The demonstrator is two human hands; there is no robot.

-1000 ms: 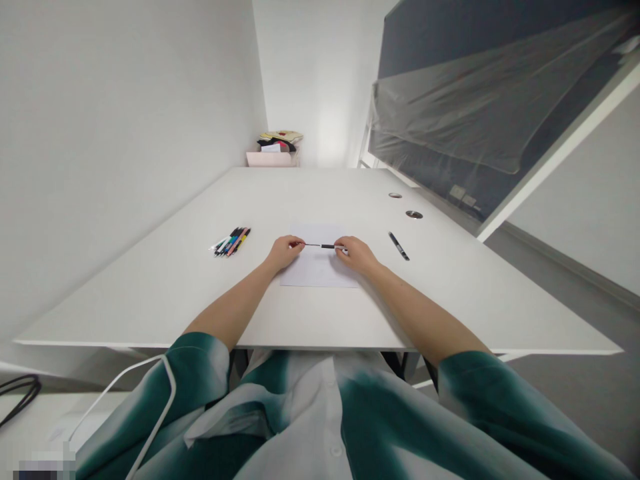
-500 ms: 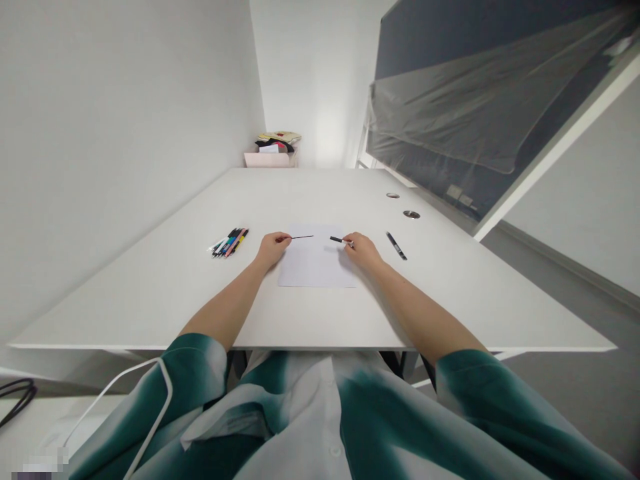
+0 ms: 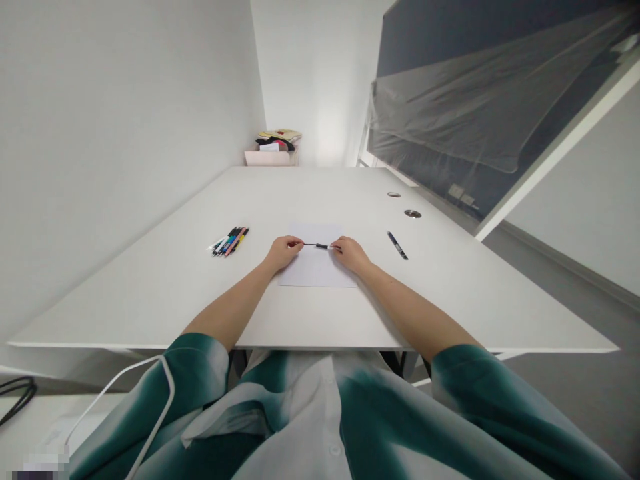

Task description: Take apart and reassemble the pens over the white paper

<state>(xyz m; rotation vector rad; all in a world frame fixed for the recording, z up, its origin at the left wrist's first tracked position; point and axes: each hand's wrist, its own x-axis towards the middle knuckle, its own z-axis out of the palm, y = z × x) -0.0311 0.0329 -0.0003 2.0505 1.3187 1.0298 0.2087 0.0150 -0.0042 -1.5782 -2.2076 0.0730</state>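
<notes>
Above a white sheet of paper [image 3: 317, 272], my left hand [image 3: 286, 253] pinches a thin dark pen refill [image 3: 310, 244]. My right hand [image 3: 351, 254] is closed on a pen barrel [image 3: 322, 247] with a black grip section, held level and pointing left. The refill's right end meets the barrel's left end; whether it is inside cannot be made out. Both hands rest low over the paper's side edges. A dark pen [image 3: 397, 245] lies on the table to the right of my right hand.
A bunch of several coloured pens [image 3: 230, 242] lies left on the white table [image 3: 320, 320]. Two round table inserts [image 3: 413, 214] are at the right. A pink box [image 3: 270, 158] with items stands at the far end. A plastic-covered dark panel [image 3: 450, 113] leans in on the right.
My hands have come closer together and slightly nearer to me. The gap between the refill and the pen barrel has closed, so their ends now meet.
</notes>
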